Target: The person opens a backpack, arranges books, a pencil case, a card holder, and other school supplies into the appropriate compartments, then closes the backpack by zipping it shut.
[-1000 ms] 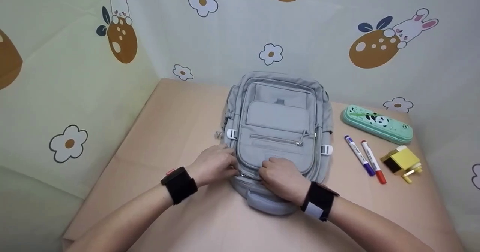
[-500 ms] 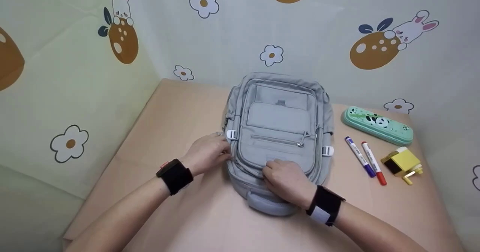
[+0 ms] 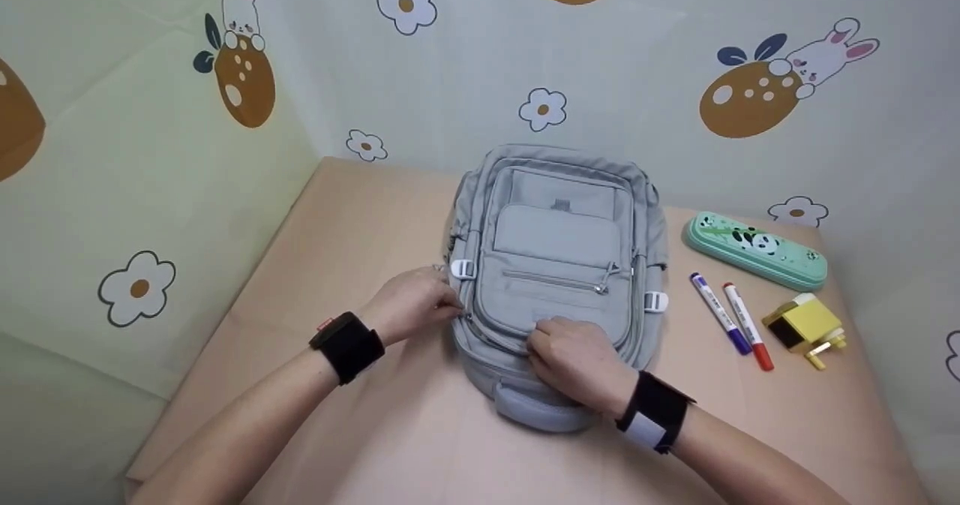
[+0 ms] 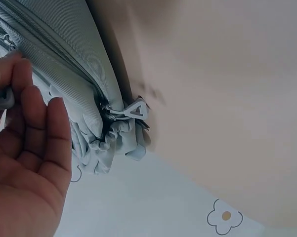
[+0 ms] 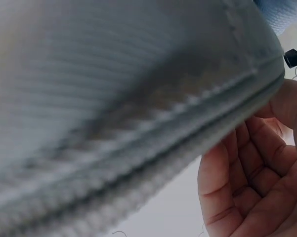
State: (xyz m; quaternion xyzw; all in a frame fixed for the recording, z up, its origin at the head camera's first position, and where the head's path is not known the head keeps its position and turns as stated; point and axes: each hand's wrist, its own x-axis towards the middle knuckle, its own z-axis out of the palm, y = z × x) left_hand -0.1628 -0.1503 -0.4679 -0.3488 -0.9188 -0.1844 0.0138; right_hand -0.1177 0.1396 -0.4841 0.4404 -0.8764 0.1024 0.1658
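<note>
A grey backpack (image 3: 559, 231) lies front side up, with its top handle (image 3: 541, 407) toward the person. At the bag's left edge, the left hand (image 3: 411, 306) pinches a zipper pull between thumb and index finger. In the left wrist view the zipper slider (image 4: 10, 43) shows at the fingertips, and a grey pull tab (image 4: 4, 100) lies inside the curled fingers. The right hand (image 3: 581, 361) grips the fabric edge at the near end of the front compartment. Close up, a zipper track (image 5: 138, 170) runs toward its thumb and fingers.
Right of the bag lie a green panda pencil case (image 3: 756, 250), a blue marker (image 3: 720, 314), a red marker (image 3: 748, 326) and a yellow block-shaped object (image 3: 806, 323) with a small crank. A patterned cloth wall (image 3: 465, 62) stands behind the table (image 3: 360, 220).
The left hand has slid away from the person along the bag's left edge, the zipper slider going with it from the near left corner. The right hand has shifted only slightly.
</note>
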